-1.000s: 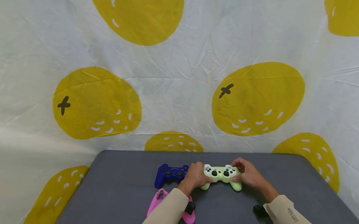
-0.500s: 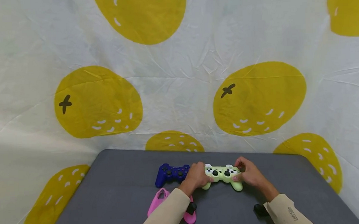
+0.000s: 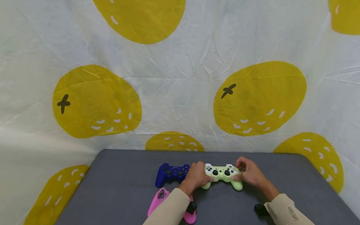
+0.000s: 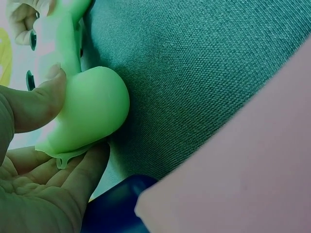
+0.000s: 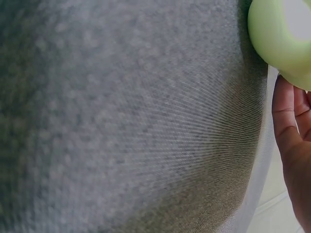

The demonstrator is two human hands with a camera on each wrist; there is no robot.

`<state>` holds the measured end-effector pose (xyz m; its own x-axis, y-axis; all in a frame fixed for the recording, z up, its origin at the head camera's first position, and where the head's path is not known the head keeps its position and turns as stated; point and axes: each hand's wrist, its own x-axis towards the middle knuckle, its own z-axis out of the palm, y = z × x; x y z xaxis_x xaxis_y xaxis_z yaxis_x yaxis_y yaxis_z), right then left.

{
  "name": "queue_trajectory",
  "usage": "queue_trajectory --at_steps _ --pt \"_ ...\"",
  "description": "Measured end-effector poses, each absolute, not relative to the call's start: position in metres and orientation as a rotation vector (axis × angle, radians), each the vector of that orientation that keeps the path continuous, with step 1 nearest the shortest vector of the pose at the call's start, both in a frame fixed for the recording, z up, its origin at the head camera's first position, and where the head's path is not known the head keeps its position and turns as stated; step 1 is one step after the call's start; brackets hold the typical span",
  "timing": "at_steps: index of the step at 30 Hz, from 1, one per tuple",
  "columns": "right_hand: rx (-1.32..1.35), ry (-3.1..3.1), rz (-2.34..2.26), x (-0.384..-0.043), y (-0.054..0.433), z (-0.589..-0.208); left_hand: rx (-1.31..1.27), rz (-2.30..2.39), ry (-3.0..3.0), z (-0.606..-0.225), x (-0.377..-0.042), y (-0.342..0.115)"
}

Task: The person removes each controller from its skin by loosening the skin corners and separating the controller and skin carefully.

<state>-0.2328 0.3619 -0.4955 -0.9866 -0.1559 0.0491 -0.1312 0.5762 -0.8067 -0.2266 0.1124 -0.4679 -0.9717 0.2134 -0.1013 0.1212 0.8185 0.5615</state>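
Note:
A white game controller (image 3: 221, 170) in a pale green silicone cover (image 4: 99, 102) lies between my hands. My left hand (image 3: 196, 175) grips its left end, thumb on the front and fingers behind. At that end, a small looped flap of the cover hangs out by the fingers in the left wrist view. My right hand (image 3: 251, 173) holds the right end, its thumb on the face and its index finger curled by the upper corner. White shell shows along the controller's top, above the green. In the right wrist view, fingers (image 5: 284, 109) are right at the cover's edge.
A blue game controller (image 3: 171, 174) lies left of the left hand, partly hidden by it. Nearer me, a pink silicone cover (image 3: 155, 205) lies partly under the left sleeve in view. The grey table (image 3: 111, 196) ends at a patterned curtain (image 3: 179, 105).
The view shifts slightly. Both hands keep their places on the controller, and the blue controller and pink cover stay put.

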Motion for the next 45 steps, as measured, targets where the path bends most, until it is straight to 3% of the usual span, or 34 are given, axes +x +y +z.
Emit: queue_trajectory --at_steps 27,45 --pt "-0.235 2.878 -1.347 -0.229 0.358 -0.495 0.253 0.876 2.824 -0.464 -0.226 0.114" --pt "-0.428 2.913 -1.443 -0.219 0.354 -0.500 0.239 0.899 2.807 -0.467 -0.226 0.114"
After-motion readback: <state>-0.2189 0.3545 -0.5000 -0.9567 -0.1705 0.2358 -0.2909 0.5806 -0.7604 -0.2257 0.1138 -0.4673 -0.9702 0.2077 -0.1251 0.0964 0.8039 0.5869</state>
